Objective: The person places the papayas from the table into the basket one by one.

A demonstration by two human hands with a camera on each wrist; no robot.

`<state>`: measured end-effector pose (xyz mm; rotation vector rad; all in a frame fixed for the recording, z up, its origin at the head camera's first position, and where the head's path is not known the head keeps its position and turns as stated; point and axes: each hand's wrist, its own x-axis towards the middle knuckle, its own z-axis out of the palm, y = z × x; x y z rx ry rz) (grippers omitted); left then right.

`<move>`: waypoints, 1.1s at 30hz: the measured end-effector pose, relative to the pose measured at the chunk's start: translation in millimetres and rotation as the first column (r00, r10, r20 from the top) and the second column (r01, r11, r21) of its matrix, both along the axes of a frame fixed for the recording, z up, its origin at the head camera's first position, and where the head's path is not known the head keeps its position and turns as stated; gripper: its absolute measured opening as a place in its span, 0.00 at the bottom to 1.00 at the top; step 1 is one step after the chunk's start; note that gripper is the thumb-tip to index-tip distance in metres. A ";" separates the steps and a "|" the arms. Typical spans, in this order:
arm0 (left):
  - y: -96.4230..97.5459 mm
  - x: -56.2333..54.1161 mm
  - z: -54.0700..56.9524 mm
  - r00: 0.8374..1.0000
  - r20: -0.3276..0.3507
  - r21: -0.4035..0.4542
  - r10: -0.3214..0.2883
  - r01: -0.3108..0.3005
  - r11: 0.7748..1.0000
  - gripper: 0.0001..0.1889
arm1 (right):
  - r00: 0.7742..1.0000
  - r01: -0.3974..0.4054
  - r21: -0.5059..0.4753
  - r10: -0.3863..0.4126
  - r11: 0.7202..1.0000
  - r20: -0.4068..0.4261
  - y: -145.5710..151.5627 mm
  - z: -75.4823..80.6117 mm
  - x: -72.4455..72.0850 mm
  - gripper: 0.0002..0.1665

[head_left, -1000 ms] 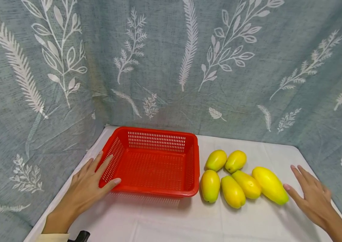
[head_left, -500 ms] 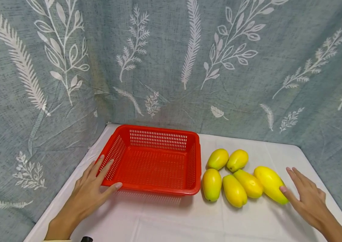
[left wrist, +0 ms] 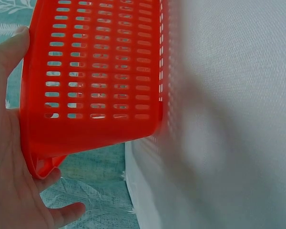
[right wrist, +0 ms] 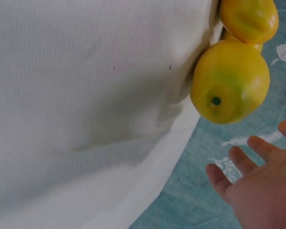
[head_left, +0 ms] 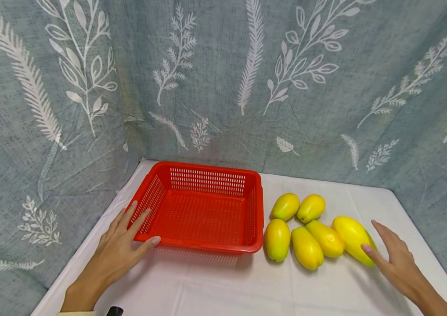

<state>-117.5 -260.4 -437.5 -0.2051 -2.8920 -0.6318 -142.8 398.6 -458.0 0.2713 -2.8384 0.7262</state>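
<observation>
A red plastic basket [head_left: 207,246] with slotted walls stands on the white cloth, its inside bare. My left hand [head_left: 109,256] rests at its near left corner with fingers spread; in the left wrist view the thumb and palm lie along the rim. To the basket's right lie several oblong yellow fruits with greenish ends, like papayas or mangoes. The largest fruit [head_left: 351,237] is furthest right. My right hand [head_left: 399,265] hovers beside it, fingers extended and thumb overlapping its end in the head view. The right wrist view shows a gap between the fingers and the fruit [right wrist: 229,81].
A table with a white cloth [head_left: 223,289] carries everything. Grey-green curtains [head_left: 215,87] with white leaf prints hang behind and at both sides. A small black object [head_left: 115,311] shows at the bottom edge near the left forearm.
My right hand has moved left, closer to the largest fruit. The left hand stays at the basket's corner. The head view has shifted slightly.
</observation>
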 end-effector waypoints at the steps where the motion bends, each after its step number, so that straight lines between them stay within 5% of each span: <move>1: 0.1 0.1 0.0 1.000 0.002 0.001 0.000 0.000 1.000 0.46 | 1.000 0.000 -0.018 0.001 1.000 0.020 -0.9 0.0 -0.4 0.45; 10: -0.3 0.3 -0.5 1.000 0.007 0.019 0.005 -0.005 1.000 0.45 | 0.966 0.061 -0.029 -0.051 0.998 0.255 -11.3 4.7 -10.9 0.57; 22: 0.3 0.7 0.1 1.000 -0.005 0.022 0.011 -0.011 1.000 0.45 | 0.938 0.084 -0.080 -0.051 0.993 0.344 -17.2 -0.1 -25.4 0.63; 33: 1.7 1.4 -0.5 0.999 -0.019 0.006 0.027 -0.027 1.000 0.44 | 0.936 0.095 -0.100 -0.054 0.990 0.348 -22.1 0.4 -28.4 0.63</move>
